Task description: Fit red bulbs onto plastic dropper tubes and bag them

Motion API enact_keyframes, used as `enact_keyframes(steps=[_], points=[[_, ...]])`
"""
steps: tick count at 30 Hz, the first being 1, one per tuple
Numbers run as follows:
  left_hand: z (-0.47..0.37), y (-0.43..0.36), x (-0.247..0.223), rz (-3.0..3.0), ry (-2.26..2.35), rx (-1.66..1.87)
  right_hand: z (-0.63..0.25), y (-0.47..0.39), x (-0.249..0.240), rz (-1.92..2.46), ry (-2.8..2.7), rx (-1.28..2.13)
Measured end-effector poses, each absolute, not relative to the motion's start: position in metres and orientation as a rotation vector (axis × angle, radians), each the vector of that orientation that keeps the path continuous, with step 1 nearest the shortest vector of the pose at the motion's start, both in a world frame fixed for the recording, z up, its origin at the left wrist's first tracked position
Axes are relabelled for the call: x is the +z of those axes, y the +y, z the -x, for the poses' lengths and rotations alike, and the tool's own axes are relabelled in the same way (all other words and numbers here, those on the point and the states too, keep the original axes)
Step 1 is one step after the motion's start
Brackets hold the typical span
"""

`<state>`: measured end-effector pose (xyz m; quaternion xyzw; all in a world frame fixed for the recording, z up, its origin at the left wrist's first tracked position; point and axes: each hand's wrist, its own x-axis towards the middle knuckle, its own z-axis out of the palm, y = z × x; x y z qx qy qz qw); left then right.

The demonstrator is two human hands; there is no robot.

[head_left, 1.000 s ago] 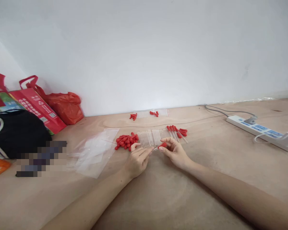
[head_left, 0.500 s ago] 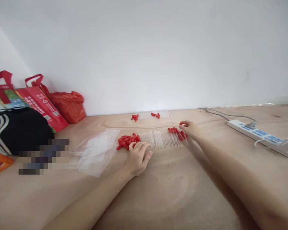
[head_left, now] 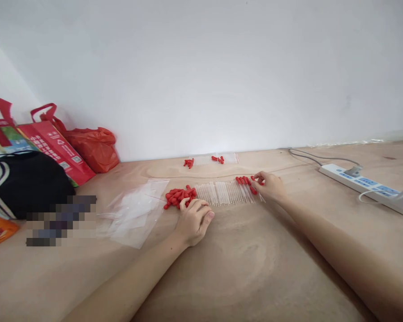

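Clear thin tubes (head_left: 221,194) lie side by side in a row on the wooden table. Several at the right end carry red rubber bulbs (head_left: 243,180). My right hand (head_left: 270,187) is over that end, its fingertips closed around a red bulb (head_left: 253,178), partly covered by the fingers. A heap of loose red bulbs (head_left: 177,197) sits at the left end of the row. My left hand (head_left: 194,222) rests against the heap's near edge, fingers loosely bent and thumb apart, with nothing visible held.
Clear plastic bags (head_left: 137,210) lie left of the heap. Near the wall, another bag (head_left: 231,158) has small red bulbs (head_left: 188,163) by it. A power strip (head_left: 366,185) with cables is at right. Red bags (head_left: 96,147) and a black bag (head_left: 30,183) stand left.
My right hand has lowered the red bulb slightly toward the right end of the row. My left hand stays almost where it was.
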<state>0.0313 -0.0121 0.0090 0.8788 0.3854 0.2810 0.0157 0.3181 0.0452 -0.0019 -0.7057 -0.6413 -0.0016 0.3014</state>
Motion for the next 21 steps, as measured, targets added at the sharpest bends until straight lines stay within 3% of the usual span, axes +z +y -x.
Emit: enact_keyframes(steps=[8, 15, 21], points=[[-0.031, -0.013, 0.007, -2.762, 1.273, 0.907, -0.322, 0.021, -0.004, 1.757, -2.074, -0.206], [-0.029, 0.001, 0.015, -2.695, 1.72, 1.012, -0.317, 0.023, -0.008, 1.769, -2.129, -0.327], [-0.051, 0.033, 0.028, -2.661, 1.878, 0.774, -0.309, 0.014, -0.006, 1.682, -1.915, -0.275]])
